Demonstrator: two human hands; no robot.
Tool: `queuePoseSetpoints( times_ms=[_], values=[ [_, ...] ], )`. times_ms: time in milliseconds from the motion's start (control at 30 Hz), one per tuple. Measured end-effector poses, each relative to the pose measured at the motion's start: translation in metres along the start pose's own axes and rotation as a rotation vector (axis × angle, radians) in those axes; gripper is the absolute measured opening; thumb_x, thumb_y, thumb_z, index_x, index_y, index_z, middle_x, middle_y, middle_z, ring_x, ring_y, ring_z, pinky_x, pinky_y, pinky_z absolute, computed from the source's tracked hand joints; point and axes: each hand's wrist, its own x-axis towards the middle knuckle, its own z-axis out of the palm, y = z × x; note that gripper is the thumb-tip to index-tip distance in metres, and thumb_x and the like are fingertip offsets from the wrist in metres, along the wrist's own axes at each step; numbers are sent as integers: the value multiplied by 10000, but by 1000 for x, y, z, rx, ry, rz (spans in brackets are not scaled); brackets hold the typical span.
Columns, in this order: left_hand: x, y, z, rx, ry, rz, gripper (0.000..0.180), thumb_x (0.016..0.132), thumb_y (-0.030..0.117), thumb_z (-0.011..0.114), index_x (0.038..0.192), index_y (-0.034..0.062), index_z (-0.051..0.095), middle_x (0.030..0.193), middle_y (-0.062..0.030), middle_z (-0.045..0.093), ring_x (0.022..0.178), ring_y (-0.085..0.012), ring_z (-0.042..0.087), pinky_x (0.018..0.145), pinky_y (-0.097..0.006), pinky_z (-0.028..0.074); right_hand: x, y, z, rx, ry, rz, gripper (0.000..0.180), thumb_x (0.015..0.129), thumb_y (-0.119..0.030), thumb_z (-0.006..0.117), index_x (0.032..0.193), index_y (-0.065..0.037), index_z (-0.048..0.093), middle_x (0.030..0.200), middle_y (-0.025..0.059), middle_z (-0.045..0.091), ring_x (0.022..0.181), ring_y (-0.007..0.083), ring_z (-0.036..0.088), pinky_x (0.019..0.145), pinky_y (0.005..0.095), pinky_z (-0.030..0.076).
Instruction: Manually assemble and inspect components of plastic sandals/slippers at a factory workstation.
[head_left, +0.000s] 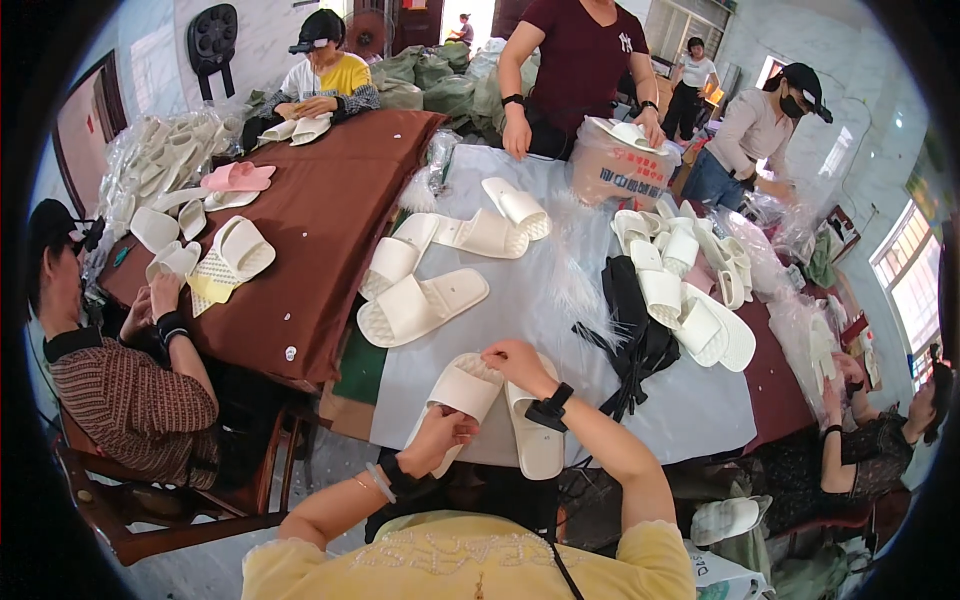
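Directly before me at the table's near edge lie two cream slippers side by side. My left hand [438, 438] is at the foot opening of the left slipper [466, 388], its fingers curled in against the strap's edge. At that slipper's toe, my right hand [520, 366] has thumb and fingers pinched together on the rim. The right slipper [538, 440] lies partly under my right wrist, heel toward me. Just beyond are several more cream slippers, the nearest a wide-strapped slipper [425, 306] on its sole.
A grey sheet [690, 405] covers my table. A black bag [635, 335] and a heap of slippers [685, 265] lie to the right. A person stands behind a wrapped carton [620, 170] across from me. Others work around a brown table [330, 210] at left and at far right.
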Motion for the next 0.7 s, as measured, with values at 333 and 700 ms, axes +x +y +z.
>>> queuePoseSetpoints(
  times_ms=[333,700],
  values=[
    [35,108,37,1053,-271,658,277,847,229,586,991,-7,602,904,-74,641,821,-158,582,722,-275,469,-30,18,-25,719,500,134,181,843,-85,575,962,48,604,890,65,620,831,153,595,736,246,474],
    [105,80,47,723,-417,324,249,880,225,538,966,4,614,732,-8,588,585,-67,514,529,-213,424,-29,7,-11,885,574,69,208,872,-124,559,1017,25,567,934,77,604,840,157,584,775,252,472]
  ],
)
